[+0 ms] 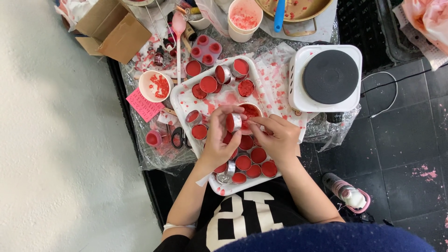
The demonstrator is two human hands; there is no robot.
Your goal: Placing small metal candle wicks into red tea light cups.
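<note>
Hands meet over the middle of a white tray [179,100]: the left hand [218,140] pinches a small round tin [234,122] of red wax between thumb and fingertips, tipped on its side, while the right hand [279,136] comes in from the right with its fingers closed narrow against the tin's open face. Just beyond the tin sits a small bowl [252,110] of red stuff, partly covered by the fingers. Loose tins fill the tray, about six at the far end, two on the left edge and perhaps eight near the person (hard to count, since both hands cover several). Right of the tray stands one white hot plate [326,77] with a black disc. Two paper cups [155,86] of red crumbs stand further off, left and far. At the top a gold pan [298,9] is cut off by the edge.
</note>
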